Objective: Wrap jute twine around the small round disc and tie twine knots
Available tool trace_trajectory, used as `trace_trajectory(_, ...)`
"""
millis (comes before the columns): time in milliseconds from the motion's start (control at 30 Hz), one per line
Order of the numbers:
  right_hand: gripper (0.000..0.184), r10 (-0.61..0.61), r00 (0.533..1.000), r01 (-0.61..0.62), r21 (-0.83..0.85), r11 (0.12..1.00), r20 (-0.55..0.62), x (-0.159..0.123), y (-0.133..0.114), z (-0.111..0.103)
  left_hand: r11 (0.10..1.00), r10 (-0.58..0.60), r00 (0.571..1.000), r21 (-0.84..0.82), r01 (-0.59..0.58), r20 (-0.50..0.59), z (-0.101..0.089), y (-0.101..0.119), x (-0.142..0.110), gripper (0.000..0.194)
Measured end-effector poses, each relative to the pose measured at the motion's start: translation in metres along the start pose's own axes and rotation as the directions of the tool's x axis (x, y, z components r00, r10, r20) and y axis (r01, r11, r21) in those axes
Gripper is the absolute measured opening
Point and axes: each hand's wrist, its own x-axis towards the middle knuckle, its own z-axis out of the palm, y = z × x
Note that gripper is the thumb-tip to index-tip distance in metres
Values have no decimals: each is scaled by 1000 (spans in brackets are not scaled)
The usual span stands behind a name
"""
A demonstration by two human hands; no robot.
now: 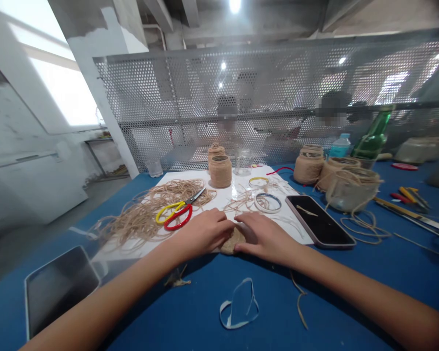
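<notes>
Between my hands is a small round piece wound with tan twine [232, 243], low at the near edge of the white paper. Closed fingers of my left hand [208, 230] press on its upper left side. My right hand [269, 239] curves around its right side, thumb at the front and fingers behind. Much of the piece is hidden by both hands. To the left, scissors with one yellow and one red handle [178, 223] lie on a loose heap of twine [139, 214]. A roll of tape [268, 203] lies just beyond my right hand.
Twine-wrapped jars [220, 171] stand at the back of the paper [161, 246]. A phone [320, 222] lies right, near a partly wrapped glass jar [351, 190] and a green bottle [373, 134]. A dark tablet-like device [60, 287] is front left; a white strip loop [239, 321] lies in front.
</notes>
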Motion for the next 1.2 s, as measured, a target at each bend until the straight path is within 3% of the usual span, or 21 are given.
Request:
trace_trajectory(200, 42, -32, 997, 31, 19, 999, 71, 2, 0, 2, 998, 64, 996, 2, -64, 59, -4, -4, 1, 23)
trace_trajectory(600, 52, -24, 994, 16, 73, 997, 107, 4, 6, 3, 995, 94, 963, -43, -86, 251, -20, -4, 21, 12)
trace_trajectory(967, 50, -48, 994, 39, 87, 995, 99, 3, 7, 6, 991, 116, 959, 39, -130, 260, -14, -3, 22, 17)
trace_trajectory(1100, 52, -42, 995, 34, 87, 996, 87, 4, 8, 7, 999, 53, 964, -8, -52, 260, -17, -5, 25, 12)
trace_trajectory(1200, 54, -34, 997, 27, 94, 995, 73, 4, 9, 7, 995, 79, 964, -73, -63, 256, -20, -5, 31, 13)
